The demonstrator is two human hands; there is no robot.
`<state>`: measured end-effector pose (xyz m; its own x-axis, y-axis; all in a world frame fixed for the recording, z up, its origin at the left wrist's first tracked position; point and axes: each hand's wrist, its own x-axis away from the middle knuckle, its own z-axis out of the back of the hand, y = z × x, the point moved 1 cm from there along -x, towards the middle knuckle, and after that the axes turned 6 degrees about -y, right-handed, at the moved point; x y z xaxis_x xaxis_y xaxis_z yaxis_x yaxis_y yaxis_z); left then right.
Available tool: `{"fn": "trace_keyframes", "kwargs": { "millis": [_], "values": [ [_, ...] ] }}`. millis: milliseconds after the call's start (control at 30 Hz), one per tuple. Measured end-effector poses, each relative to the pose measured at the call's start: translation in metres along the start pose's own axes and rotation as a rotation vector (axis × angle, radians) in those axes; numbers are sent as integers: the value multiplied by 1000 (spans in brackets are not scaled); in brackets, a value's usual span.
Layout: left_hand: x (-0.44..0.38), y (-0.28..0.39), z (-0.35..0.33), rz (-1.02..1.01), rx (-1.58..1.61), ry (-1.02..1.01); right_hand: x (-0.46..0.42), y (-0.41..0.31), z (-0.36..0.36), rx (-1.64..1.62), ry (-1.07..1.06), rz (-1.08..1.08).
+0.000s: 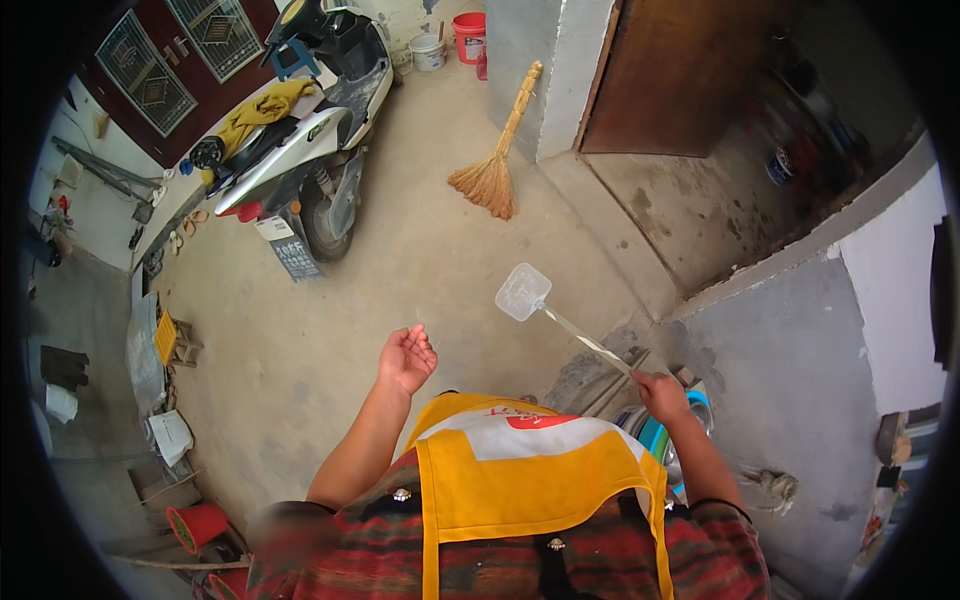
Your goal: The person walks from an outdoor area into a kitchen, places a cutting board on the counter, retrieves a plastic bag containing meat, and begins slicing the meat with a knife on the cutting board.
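My right hand (661, 394) grips the thin handle of a long-handled tool (524, 292). The tool's head is translucent plastic, rounded and nearly square; whether it is a scoop or a swatter I cannot tell. It is held out over the concrete floor (405, 247), tilted up to the left. With its palm turned up and fingers loosely curled, my left hand (409, 358) is in front of my body and holds nothing. A straw broom (499, 161) is beyond the tool's head, its handle against the grey wall corner. Basins (660, 442) are partly hidden behind my right forearm.
A white motor scooter (307, 142) with a yellow cloth stands at the upper left. Past it are a white bucket (428, 52) and a red bucket (470, 36). To the right, a brown door (660, 82) opens onto a dark room. A yellow-topped stool (169, 339) is at the left.
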<state>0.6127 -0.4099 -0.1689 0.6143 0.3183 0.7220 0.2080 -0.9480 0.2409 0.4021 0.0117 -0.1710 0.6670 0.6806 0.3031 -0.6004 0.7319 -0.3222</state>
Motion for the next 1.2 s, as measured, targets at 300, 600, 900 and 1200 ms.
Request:
{"fn": "trace_keyframes", "kwargs": {
  "millis": [300,600,900,1200],
  "values": [
    [-45,-32,-92,109,-34,-110,-99,6,104,121,47,198],
    [-116,-74,-236,370,-130,-323,-190,9,204,211,96,286],
    [-148,-56,-297,353,-133,-230,-280,17,230,203,13,289],
    [-164,-35,-298,180,71,-134,-374,24,240,196,-84,461]
  ]
}}
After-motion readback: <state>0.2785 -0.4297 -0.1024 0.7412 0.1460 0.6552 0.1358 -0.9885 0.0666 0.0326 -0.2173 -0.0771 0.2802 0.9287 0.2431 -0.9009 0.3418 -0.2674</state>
